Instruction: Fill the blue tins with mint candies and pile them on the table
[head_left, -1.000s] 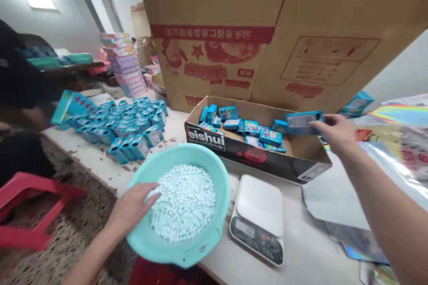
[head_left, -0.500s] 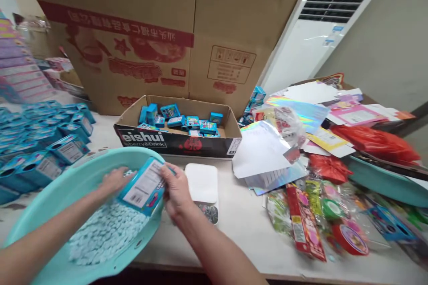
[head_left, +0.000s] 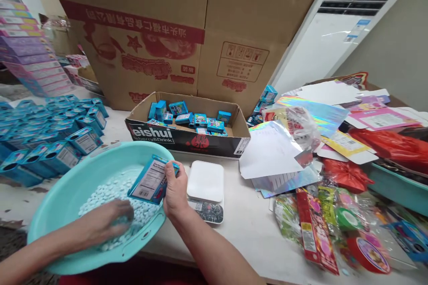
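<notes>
Right hand (head_left: 175,189) grips one small blue box (head_left: 149,180), thumb on its printed face, tilted over the one aqua basin (head_left: 53,227); left hand (head_left: 115,220), blurred, is down among the pale tablets (head_left: 107,187), and whether it closes on any cannot be told. From the right hand the held box lies near 9 o'clock; from the left, between 1 and 2. Tablets are too many to count. With the right hand as centre, one scale (head_left: 205,180) sits at 3 on the white table (head_left: 240,236); one low carton (head_left: 180,142) at 12 holds about a dozen overlapping blue boxes (head_left: 200,119); dozens more stand at 10. Papers (head_left: 267,153) lie at 2. Beyond, one large cardboard panel (head_left: 207,44) rises at 12, one white air conditioner (head_left: 347,26) between 1 and 2, beside a grey wall (head_left: 401,44).
</notes>
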`<control>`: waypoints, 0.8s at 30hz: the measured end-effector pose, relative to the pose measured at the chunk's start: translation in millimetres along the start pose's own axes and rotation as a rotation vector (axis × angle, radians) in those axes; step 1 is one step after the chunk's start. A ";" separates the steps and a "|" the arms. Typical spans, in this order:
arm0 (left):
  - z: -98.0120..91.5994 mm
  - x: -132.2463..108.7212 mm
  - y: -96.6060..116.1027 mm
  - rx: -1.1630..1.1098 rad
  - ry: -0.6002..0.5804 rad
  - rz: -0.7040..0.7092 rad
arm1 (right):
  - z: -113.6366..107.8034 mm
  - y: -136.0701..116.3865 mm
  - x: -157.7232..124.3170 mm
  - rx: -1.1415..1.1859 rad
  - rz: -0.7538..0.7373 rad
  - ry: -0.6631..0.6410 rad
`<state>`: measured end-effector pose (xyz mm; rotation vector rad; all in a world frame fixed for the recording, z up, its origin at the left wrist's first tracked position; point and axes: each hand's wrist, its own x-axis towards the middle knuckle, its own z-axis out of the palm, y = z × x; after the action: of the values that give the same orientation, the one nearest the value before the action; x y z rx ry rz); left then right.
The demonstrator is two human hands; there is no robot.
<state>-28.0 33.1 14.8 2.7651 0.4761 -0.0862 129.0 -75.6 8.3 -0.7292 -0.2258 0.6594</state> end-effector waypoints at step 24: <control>8.3 -5.4 41.3 -0.228 -0.450 -0.203 | -9.4 5.6 -12.9 -0.480 -0.219 0.108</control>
<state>-19.3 -8.0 20.5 2.3669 0.5958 -0.6431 120.2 -85.7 -2.0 -1.1781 -0.3651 0.3555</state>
